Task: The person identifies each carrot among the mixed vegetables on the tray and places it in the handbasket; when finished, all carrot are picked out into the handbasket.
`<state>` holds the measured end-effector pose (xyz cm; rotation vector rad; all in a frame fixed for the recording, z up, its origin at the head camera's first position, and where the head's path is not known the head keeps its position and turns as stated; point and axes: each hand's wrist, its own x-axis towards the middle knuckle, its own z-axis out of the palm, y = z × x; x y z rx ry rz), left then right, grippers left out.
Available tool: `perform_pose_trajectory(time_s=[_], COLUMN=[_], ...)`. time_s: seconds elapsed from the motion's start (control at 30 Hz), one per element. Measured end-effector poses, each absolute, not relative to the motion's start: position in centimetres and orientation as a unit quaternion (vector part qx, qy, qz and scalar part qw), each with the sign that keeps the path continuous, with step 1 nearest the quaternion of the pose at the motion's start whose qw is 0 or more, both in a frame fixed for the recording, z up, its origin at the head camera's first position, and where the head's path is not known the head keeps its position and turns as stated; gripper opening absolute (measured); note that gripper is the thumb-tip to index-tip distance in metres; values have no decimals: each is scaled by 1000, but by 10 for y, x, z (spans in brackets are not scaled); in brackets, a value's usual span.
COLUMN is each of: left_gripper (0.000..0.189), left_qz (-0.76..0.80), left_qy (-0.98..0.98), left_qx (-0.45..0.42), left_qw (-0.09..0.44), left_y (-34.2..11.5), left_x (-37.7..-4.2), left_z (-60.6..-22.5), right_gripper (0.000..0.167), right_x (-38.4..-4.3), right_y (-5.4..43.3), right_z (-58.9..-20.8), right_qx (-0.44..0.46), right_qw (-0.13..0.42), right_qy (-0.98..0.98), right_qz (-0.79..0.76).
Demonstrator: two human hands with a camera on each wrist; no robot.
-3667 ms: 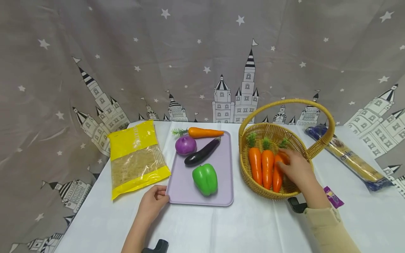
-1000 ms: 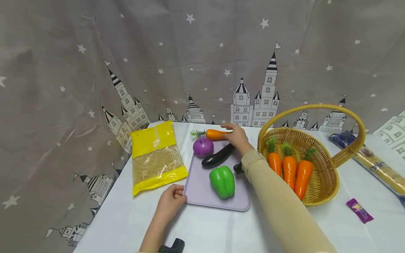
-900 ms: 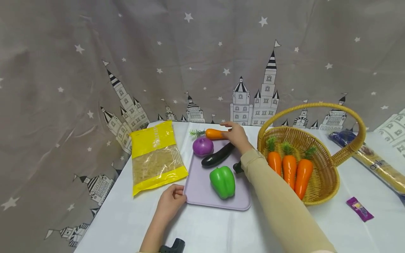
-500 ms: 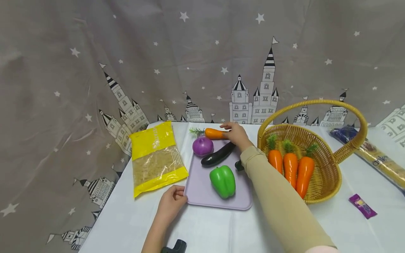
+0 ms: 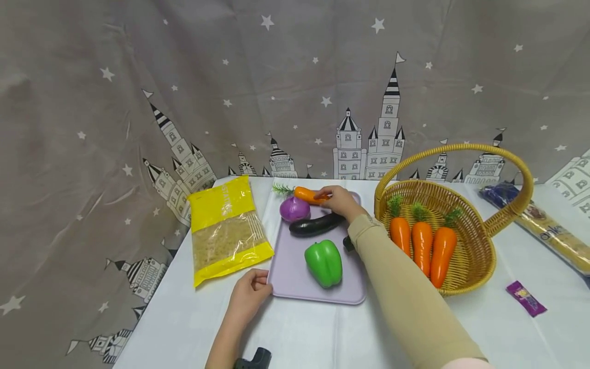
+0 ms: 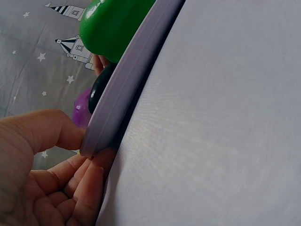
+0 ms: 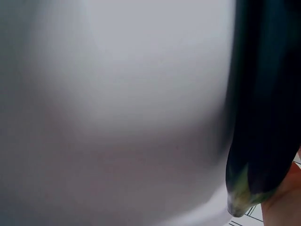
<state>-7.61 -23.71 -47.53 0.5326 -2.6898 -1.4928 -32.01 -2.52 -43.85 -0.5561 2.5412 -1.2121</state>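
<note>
My left hand (image 5: pixel 249 297) pinches the near-left corner of a lilac tray (image 5: pixel 288 279), thumb above and fingers below in the left wrist view. At the far end of the tray, my right hand (image 5: pixel 344 201) holds an orange carrot (image 5: pixel 305 195) by its narrow end, its green top pointing left. Just in front of the carrot sits a purple onion (image 5: pixel 295 209). A dark eggplant (image 5: pixel 313 226) lies across the tray below my right hand; its stem end (image 7: pixel 240 197) shows beside that hand in the right wrist view. A green bell pepper (image 5: pixel 324 264) rests nearer me.
A wicker basket (image 5: pixel 477 246) with a tall handle stands right of the tray, with 3 carrots (image 5: pixel 421 246) inside. Left lies a yellow bag (image 5: pixel 228 241). Beyond the basket are a long pasta pack (image 5: pixel 550 230) and a small purple packet (image 5: pixel 526 299).
My right hand has gone from the basket to the carrot on the tray. Lately the carrot has shifted slightly toward me and tilted, while the eggplant has turned more crosswise. My left hand stays at the corner.
</note>
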Motion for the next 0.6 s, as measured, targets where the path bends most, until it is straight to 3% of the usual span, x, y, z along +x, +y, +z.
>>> perform_pose_trajectory(time_s=[0.6], left_gripper=[30], left_qz=[-482], left_qy=[-861], left_qx=[165], left_qw=[13], left_y=[-238], left_x=[-74], left_z=[-475], right_gripper=[48], right_x=[-314], right_y=[-27], right_z=[-436], right_qx=[-240], right_qw=[137], right_qy=[906], right_qz=[-321])
